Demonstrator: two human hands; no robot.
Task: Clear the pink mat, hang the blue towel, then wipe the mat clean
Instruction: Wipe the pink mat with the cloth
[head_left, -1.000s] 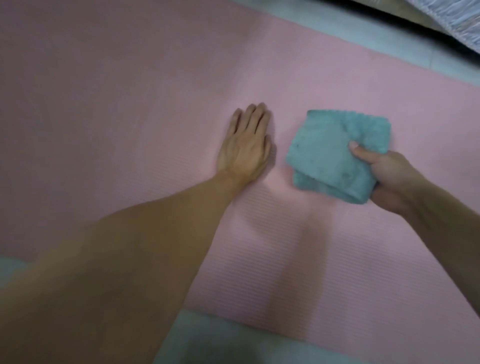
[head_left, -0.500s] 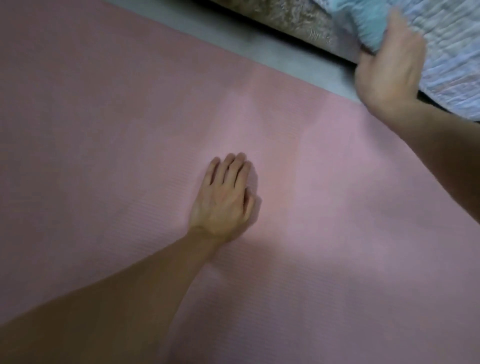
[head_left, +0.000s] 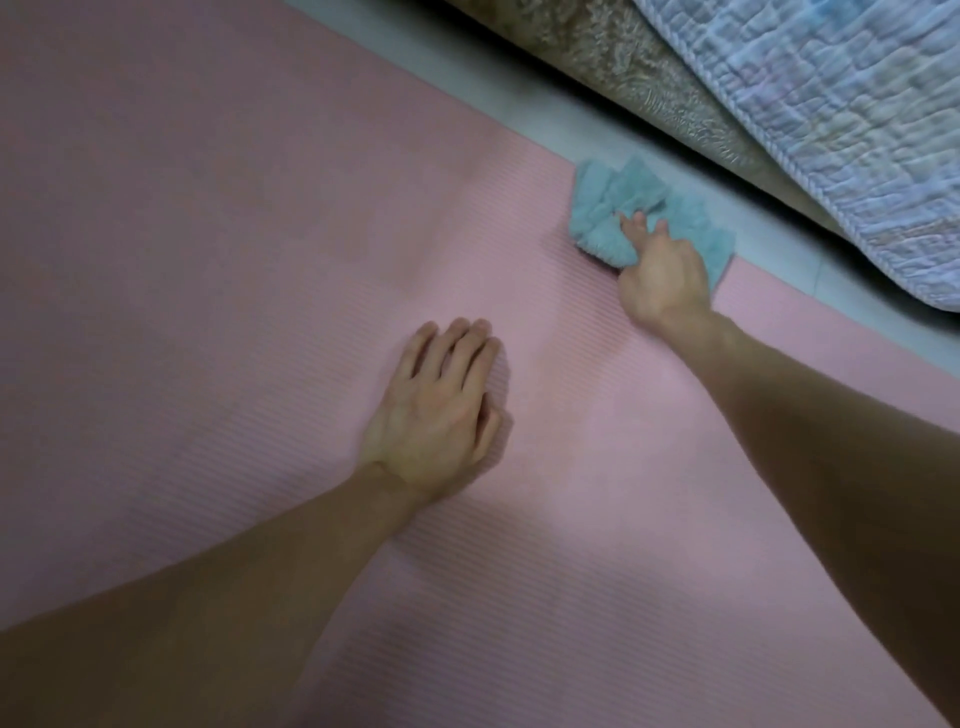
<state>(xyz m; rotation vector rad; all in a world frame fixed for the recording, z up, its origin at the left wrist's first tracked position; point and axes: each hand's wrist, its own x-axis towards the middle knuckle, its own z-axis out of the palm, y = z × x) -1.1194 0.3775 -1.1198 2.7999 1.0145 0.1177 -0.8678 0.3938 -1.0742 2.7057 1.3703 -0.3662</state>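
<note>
The pink ribbed mat (head_left: 218, 270) covers most of the floor in view. My left hand (head_left: 436, 410) lies flat on it, palm down, fingers together. My right hand (head_left: 662, 270) presses a crumpled teal cloth (head_left: 618, 205) onto the mat's far edge, fingers curled into its folds. Part of the cloth hangs over the edge onto the grey floor. No blue towel on a hanger is in sight.
A strip of grey tiled floor (head_left: 524, 104) runs along the mat's far edge. Beyond it a shaggy beige rug or cover (head_left: 613, 57) and a pale quilted blanket (head_left: 831, 119) drape down at the upper right.
My right hand went from the mat's middle up toward the blanket, then came down with the cloth onto the mat's far edge. My left hand stayed flat on the mat.
</note>
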